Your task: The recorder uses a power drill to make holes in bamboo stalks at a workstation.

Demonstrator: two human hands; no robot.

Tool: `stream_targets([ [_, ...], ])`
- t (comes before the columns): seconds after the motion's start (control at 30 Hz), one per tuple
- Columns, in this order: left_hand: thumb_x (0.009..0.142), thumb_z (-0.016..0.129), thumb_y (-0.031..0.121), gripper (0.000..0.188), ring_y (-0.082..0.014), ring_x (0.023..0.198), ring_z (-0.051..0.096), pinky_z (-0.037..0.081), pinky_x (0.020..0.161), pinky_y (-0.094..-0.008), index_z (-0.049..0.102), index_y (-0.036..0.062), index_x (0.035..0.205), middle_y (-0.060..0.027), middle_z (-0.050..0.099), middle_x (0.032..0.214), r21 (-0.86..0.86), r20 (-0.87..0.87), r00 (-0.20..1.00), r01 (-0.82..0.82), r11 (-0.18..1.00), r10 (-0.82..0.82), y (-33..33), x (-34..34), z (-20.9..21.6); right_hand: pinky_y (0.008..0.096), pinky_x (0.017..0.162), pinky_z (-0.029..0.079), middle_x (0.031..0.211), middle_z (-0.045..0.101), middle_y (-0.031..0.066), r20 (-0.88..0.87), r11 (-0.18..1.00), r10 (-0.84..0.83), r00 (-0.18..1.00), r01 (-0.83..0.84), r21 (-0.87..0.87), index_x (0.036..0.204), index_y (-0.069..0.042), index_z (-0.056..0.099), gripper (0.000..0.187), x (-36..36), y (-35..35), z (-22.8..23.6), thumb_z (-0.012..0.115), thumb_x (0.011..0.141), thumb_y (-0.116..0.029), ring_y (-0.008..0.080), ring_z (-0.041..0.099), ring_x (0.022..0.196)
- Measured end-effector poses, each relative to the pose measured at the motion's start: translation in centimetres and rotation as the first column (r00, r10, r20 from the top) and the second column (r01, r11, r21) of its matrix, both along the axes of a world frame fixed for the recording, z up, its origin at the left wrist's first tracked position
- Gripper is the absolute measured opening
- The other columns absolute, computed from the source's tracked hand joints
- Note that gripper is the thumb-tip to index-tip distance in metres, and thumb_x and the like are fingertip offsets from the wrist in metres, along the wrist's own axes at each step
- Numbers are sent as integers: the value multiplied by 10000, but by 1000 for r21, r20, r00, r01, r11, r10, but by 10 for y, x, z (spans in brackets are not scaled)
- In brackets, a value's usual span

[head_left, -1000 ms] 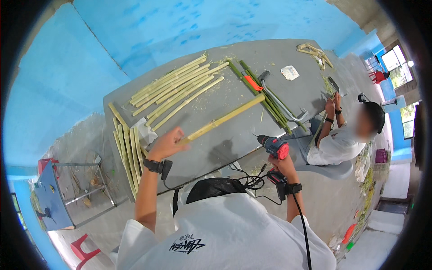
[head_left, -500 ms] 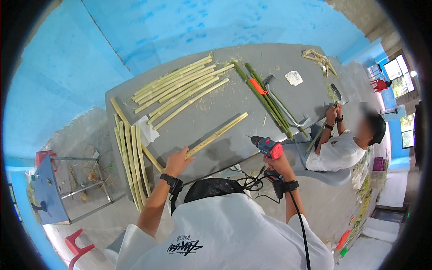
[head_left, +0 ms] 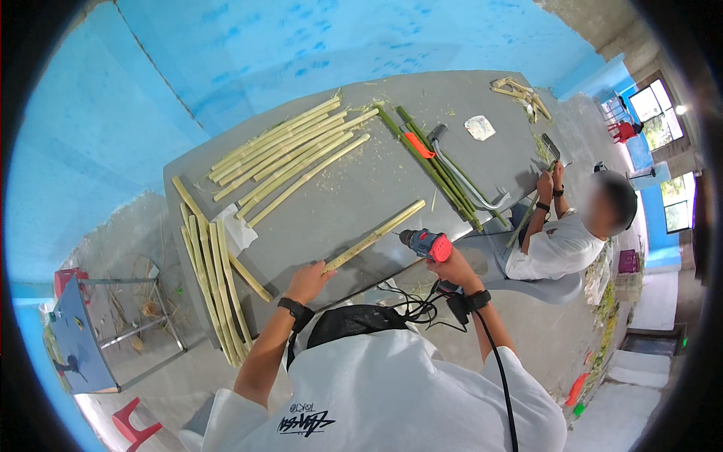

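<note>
A peeled, pale bamboo pole (head_left: 376, 235) lies slanted over the table's near side, its near end gripped by my left hand (head_left: 309, 282). In my right hand (head_left: 455, 270) is a red and dark blue power drill (head_left: 428, 245), held by its handle. The drill's nose points left toward the pole, with a gap between the bit and the pole's side. Part of the drill's handle is hidden behind my fingers.
Peeled poles (head_left: 282, 151) lie in rows on the grey table (head_left: 316, 211); more (head_left: 215, 279) overhang its left edge. Green bamboo (head_left: 429, 162) and an orange-handled saw (head_left: 419, 145) lie right of centre. A co-worker (head_left: 557, 241) sits at the right, holding a green stalk. Black cables (head_left: 414, 305) hang near me.
The drill has moved left, closer to the bamboo pole. My left hand and the pole have shifted slightly right and nearer to me. The whole view has turned a little.
</note>
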State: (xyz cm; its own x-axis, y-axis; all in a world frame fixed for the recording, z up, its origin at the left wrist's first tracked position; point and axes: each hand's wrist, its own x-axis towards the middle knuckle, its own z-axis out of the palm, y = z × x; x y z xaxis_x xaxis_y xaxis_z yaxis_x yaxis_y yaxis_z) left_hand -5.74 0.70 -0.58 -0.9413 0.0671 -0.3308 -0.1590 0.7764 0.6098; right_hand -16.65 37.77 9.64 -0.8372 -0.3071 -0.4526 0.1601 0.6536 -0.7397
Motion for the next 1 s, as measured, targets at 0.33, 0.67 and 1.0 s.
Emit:
stream_targets([
  [0.33, 972, 512, 492, 446, -441, 841, 618, 485, 714, -537, 571, 51, 944, -220, 640, 872, -11, 13, 999, 40, 999, -40, -1, -1, -15, 357, 814, 515, 923, 682, 134, -47, 999, 43, 998, -43, -2, 1087, -5, 620, 368, -8, -19, 8, 717, 755, -131, 248, 653, 844],
  [0.67, 969, 518, 485, 442, -437, 846, 623, 485, 718, -534, 570, 47, 951, -209, 641, 847, -4, 23, 999, 27, 1000, -27, 3, -3, -2, 357, 773, 523, 886, 679, 132, -44, 997, 61, 997, -59, 40, 1085, -2, 617, 379, -10, -19, 2, 722, 752, -149, 254, 652, 795],
  [1.0, 966, 538, 455, 422, -440, 783, 613, 470, 674, -540, 574, 37, 919, -215, 629, 784, 29, -68, 997, 41, 999, -39, -1, -5, -14, 364, 733, 515, 845, 667, 103, 65, 995, 84, 994, -87, 54, 1034, 1, 615, 346, -19, -29, 9, 736, 746, -148, 222, 627, 762],
])
